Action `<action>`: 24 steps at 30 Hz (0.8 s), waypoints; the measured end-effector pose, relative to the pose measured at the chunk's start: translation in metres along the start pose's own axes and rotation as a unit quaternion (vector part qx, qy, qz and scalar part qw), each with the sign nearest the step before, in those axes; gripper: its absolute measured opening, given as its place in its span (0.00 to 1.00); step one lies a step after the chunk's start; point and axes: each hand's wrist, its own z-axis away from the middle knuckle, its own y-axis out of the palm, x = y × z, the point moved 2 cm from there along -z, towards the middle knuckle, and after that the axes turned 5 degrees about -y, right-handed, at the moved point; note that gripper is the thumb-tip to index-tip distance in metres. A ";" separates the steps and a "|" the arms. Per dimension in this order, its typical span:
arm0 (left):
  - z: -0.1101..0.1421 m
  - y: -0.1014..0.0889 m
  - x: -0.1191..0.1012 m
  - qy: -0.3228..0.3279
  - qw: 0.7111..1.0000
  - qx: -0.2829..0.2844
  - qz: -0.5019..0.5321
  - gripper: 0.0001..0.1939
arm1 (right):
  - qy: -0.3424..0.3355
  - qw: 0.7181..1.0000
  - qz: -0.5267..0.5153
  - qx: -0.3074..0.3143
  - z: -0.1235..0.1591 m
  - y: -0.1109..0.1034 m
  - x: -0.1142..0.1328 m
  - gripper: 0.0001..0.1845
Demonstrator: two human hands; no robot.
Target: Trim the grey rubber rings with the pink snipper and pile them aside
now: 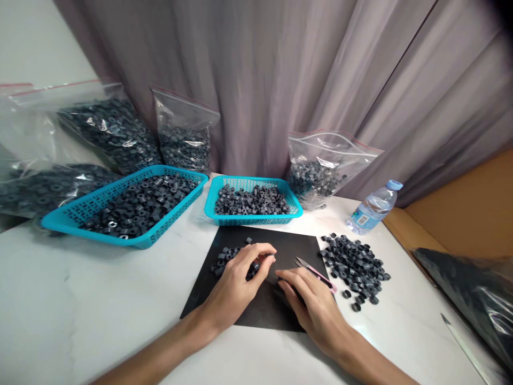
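Over the black mat, my left hand has its thumb and forefinger pinched around a small dark grey part, mostly hidden by the fingertips. Behind and under that hand lies a small heap of thick-walled dark grey rings. My right hand is just to the right and lower, fingers curled together; whatever they hold is hidden. Pink-handled thread snips lie beside it, their tips pointing away to the left. Right of the mat, a loose pile of dark grey rings rests on the white table.
Two blue plastic baskets of dark grey rings stand behind the mat. Zip bags of similar parts lean along the curtain. A water bottle stands back right, near a cardboard box. A knife-like blade lies front right.
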 end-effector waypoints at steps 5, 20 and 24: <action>0.002 0.004 -0.005 -0.066 0.993 0.034 0.092 0.06 | -0.005 1.000 0.005 -0.031 -0.001 -0.001 -0.002 0.14; 0.003 0.003 -0.005 -0.114 0.983 0.052 0.132 0.10 | 0.040 0.992 -0.030 -0.112 -0.001 -0.005 -0.004 0.13; 0.006 0.003 -0.006 -0.093 0.990 0.072 0.084 0.10 | 0.075 0.985 -0.083 -0.135 -0.003 -0.007 -0.004 0.11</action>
